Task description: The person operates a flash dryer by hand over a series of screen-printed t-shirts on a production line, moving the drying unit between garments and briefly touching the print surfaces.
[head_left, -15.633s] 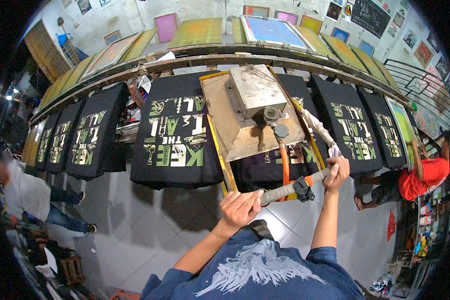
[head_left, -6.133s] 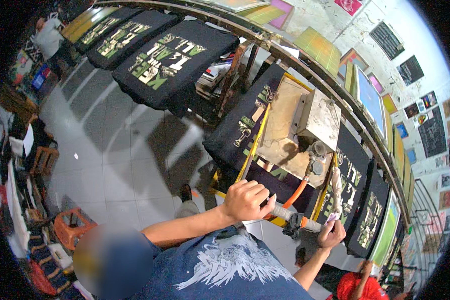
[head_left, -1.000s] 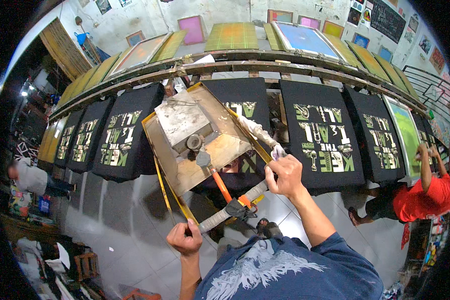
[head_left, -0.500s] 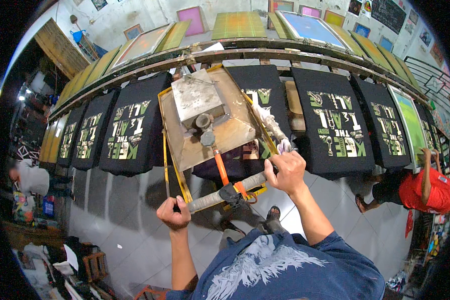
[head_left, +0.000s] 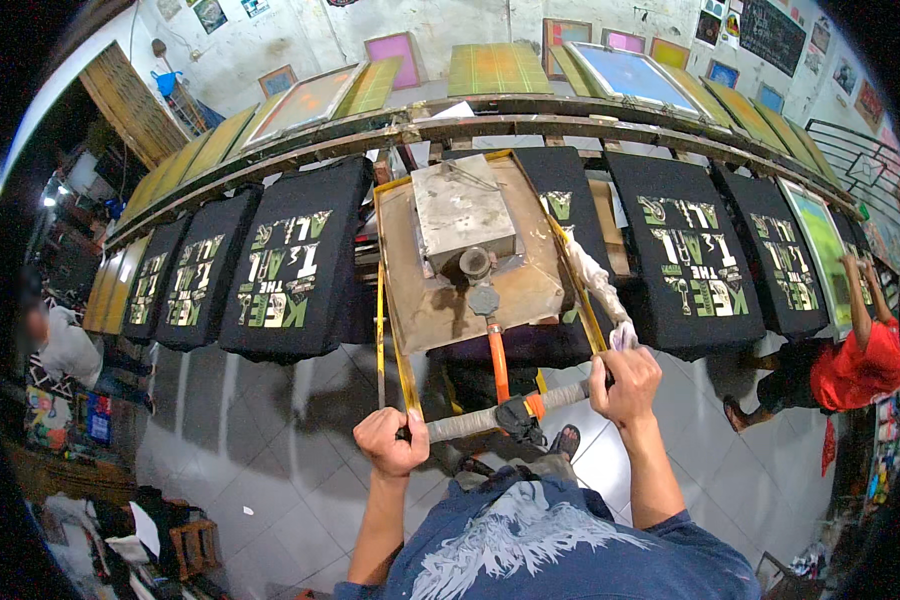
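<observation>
A grey wrapped handlebar (head_left: 465, 424) runs across in front of me, with my left hand (head_left: 392, 441) closed round its left end and my right hand (head_left: 625, 383) closed round its right end. It joins a wheelless-looking heater panel (head_left: 420, 310), broad and brownish, by an orange tube (head_left: 498, 360). On the panel sits a dull metal box (head_left: 465, 205). Yellow rails flank the panel, and a cloth-wrapped cable (head_left: 595, 275) hangs along its right side. Beneath the panel lies a black printed T-shirt (head_left: 570, 225), mostly covered.
Black printed shirts on boards line both sides, such as one at left (head_left: 305, 230) and one at right (head_left: 685, 250). Wooden rails (head_left: 490, 126) run behind them. A person in red (head_left: 855, 365) holds a green screen frame (head_left: 820, 250) at right; another person (head_left: 70, 345) is at left.
Both hands and the heater panel have moved right relative to the shirts, so the panel covers more of the middle shirt. The whole view has also shifted slightly. Both grips stay closed.
</observation>
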Demonstrator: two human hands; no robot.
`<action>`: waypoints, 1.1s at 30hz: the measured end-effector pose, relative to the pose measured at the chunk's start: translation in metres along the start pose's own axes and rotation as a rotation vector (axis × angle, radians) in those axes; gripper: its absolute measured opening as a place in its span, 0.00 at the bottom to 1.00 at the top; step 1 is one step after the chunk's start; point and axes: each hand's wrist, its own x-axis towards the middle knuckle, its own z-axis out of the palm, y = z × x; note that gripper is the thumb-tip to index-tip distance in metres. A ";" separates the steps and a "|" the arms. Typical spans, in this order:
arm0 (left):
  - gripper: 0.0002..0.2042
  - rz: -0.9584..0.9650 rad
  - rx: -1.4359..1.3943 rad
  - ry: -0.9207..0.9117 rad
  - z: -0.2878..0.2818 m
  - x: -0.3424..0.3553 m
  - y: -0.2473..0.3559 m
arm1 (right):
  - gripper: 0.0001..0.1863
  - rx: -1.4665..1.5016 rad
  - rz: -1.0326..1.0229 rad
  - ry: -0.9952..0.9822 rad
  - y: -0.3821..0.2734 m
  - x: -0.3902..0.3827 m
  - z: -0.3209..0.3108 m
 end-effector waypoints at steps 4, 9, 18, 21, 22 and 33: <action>0.14 0.047 -0.002 -0.030 -0.012 0.007 -0.025 | 0.04 -0.040 0.030 0.039 -0.031 -0.002 -0.002; 0.14 0.137 -0.050 -0.015 -0.019 0.029 -0.060 | 0.05 -0.035 0.080 0.020 -0.061 0.003 0.005; 0.15 0.116 -0.136 -0.022 -0.026 0.045 -0.095 | 0.07 -0.087 0.245 -0.113 -0.098 0.010 0.015; 0.16 0.103 -0.156 0.004 -0.025 0.042 -0.092 | 0.19 -0.092 0.202 -0.271 -0.108 0.032 0.005; 0.16 0.095 -0.149 0.001 -0.026 0.042 -0.093 | 0.20 -0.109 0.124 -0.270 -0.111 0.045 0.008; 0.17 0.060 -0.177 0.081 -0.024 0.037 -0.090 | 0.19 -0.267 -0.449 -0.512 -0.121 0.136 0.078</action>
